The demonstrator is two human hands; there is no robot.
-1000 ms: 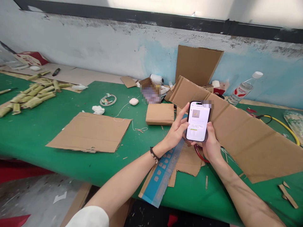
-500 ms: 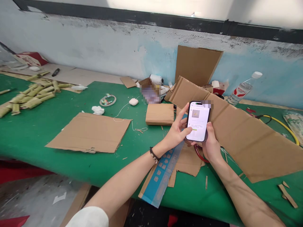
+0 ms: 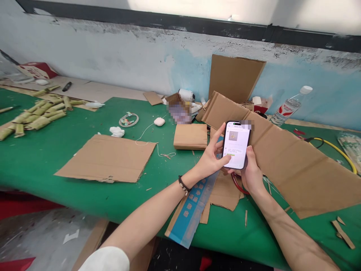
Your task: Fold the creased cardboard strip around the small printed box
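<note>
Both of my hands hold a black smartphone [image 3: 236, 143] upright over the green table [image 3: 42, 158], its lit white screen facing me. My left hand [image 3: 210, 156] grips the phone's left edge, with the thumb lying across the lower screen. My right hand [image 3: 252, 171] cups the phone's right edge and bottom from behind. A beaded bracelet [image 3: 183, 184] circles my left wrist. Under my hands lie a blue printed strip [image 3: 194, 205], cardboard scraps and a red curved cable [image 3: 237, 185].
A long folded cardboard sheet [image 3: 290, 162] stretches to the right; a flat cardboard piece [image 3: 108, 157] lies to the left. A small cardboard box [image 3: 191, 136], a water bottle [image 3: 290, 105], a yellow cable [image 3: 335, 148] and several green rolls [image 3: 39, 113] also sit on the table.
My left thumb has slid from the phone's left edge onto the lower part of the screen. The phone and my right hand have hardly moved.
</note>
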